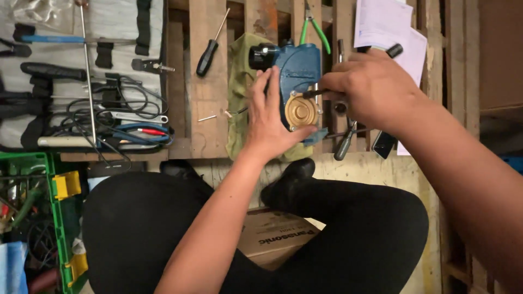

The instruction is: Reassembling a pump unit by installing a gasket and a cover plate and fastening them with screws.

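Observation:
A blue pump housing (298, 66) with a round brass cover (301, 111) lies on an olive cloth (239, 81) on a wooden pallet. My left hand (271, 117) presses flat against the pump's left side and cups its near edge. My right hand (370, 87) grips a screwdriver with a black handle (393, 50); its tip (309, 93) touches the housing just above the brass cover.
A black-handled screwdriver (207, 56) and loose screws (207, 117) lie left of the cloth. Green pliers (314, 25) and white papers (384, 24) sit at the back. An open tool roll (81, 76) with wires fills the left. A green crate (60, 218) and cardboard box (272, 237) lie near my legs.

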